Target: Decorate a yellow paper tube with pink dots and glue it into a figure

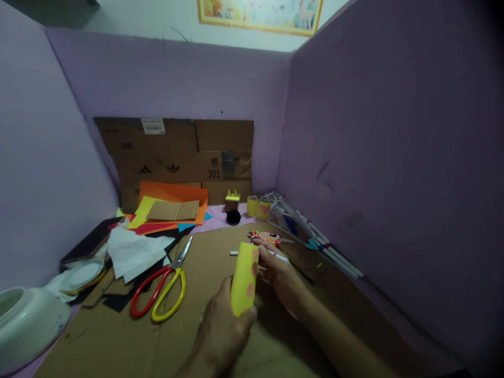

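A yellow paper tube [243, 286] with orange-brown round spots along its right side stands tilted in my left hand [224, 323], whose fingers and thumb wrap its lower part. Close to the tube's upper right edge is my right hand [281, 278], fingers closed around a slim white marker [280, 256] with a purple mark. The marker's tip is hidden behind the tube or fingers. A short white stick end [234, 253] shows left of the tube; I cannot tell what it belongs to. Just beyond my right hand lies a colourful patterned piece [265, 237].
Scissors [169, 289] with red and yellow handles lie left. Beyond them are white tissue [136, 249] and coloured paper [173, 191]. Small yellow rolls [252, 206] stand at the back, near a black ball [233, 217]. White sticks [334, 252] line the right wall; a white bowl [35, 325] sits left.
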Motion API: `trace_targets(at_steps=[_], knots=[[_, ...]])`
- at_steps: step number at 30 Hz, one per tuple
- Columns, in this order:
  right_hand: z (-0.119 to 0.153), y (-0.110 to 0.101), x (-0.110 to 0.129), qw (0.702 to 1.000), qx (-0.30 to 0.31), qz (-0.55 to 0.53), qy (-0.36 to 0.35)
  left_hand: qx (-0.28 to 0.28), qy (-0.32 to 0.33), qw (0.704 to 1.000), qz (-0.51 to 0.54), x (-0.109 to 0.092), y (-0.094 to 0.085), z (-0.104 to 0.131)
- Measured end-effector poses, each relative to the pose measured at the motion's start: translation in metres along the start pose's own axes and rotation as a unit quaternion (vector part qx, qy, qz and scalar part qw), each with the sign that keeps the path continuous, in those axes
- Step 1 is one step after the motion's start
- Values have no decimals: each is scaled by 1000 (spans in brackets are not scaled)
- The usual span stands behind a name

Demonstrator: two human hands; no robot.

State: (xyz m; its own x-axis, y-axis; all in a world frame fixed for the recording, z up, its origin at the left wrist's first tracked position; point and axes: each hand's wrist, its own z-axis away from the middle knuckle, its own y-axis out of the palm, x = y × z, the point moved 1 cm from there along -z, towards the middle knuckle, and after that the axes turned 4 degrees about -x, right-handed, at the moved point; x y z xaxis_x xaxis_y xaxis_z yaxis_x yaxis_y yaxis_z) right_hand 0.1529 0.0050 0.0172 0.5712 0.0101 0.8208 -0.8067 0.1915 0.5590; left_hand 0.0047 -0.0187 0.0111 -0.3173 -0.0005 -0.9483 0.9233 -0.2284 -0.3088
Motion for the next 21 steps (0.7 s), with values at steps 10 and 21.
trace_targets(at_steps=[10, 21], knots=[[-31, 19, 5, 997, 25, 38, 59, 25, -52, 986, 158, 13, -5, -13], [-31, 10, -1, 987, -32, 160, 3, -4, -78, 963, -259, -4, -8, -3]])
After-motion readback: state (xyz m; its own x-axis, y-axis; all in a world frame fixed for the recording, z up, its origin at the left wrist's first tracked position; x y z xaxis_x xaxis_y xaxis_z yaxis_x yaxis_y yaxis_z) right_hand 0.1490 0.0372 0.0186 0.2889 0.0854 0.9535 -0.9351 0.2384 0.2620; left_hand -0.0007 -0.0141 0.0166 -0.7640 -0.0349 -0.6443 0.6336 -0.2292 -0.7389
